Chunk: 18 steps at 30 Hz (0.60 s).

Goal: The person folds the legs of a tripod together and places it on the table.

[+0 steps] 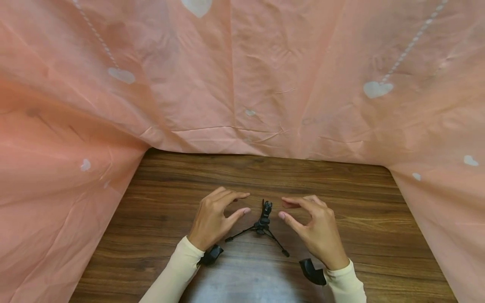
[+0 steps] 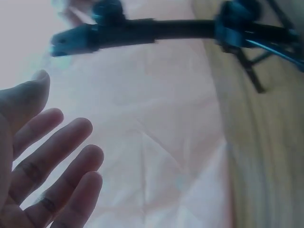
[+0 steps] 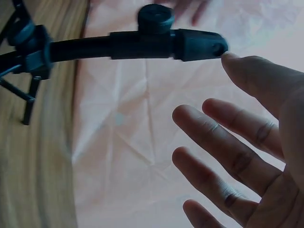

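A small black tripod (image 1: 262, 225) stands upright on the wooden table between the two hands, its thin legs spread. In the right wrist view its post (image 3: 83, 48) carries a round knob (image 3: 156, 19) and a narrow top piece with a hole. To its left is my left hand (image 1: 217, 215), fingers relaxed and thumb apart from them, holding nothing. My right hand (image 1: 318, 227) mirrors it on the other side, also holding nothing. Its thumb tip (image 3: 232, 59) overlaps the end of the top piece in the right wrist view. A gap shows between the left thumb (image 2: 33, 95) and the tripod.
The brown wooden table (image 1: 170, 181) is enclosed at the back and both sides by a pink curtain (image 1: 265, 92) with white hearts. Black curved pieces sit at the left wrist (image 1: 212, 255) and right wrist (image 1: 313, 272), beside cream sleeves (image 1: 172, 271).
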Motion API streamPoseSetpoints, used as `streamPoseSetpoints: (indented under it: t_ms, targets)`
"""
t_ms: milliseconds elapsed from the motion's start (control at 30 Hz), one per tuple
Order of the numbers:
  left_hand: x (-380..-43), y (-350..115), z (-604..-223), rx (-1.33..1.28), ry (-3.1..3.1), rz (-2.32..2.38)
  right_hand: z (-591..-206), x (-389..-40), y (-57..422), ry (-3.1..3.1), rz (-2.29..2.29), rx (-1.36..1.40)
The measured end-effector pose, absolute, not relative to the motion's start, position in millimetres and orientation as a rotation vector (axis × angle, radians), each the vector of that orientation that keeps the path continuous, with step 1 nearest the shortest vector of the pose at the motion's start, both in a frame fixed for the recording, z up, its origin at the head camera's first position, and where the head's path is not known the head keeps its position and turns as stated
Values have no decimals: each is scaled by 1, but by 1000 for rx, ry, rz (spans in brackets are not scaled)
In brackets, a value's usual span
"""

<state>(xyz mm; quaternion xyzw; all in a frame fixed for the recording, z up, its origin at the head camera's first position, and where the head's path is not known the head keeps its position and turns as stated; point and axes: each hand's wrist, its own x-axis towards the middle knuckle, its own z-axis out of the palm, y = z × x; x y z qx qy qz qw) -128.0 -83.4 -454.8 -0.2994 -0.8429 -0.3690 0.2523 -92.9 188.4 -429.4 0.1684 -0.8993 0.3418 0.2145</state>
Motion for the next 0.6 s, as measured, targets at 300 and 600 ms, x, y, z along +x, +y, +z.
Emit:
streamPoseSetpoints:
  t_ms: [300,600]
  targets:
    - [-131,-65,-431,-933,-2214,-1021,-459,-90,188,-2594,979,394]
    - [-136,-53,-428,-993,-2205,-999,-489,-89,183,-2667,992,358]
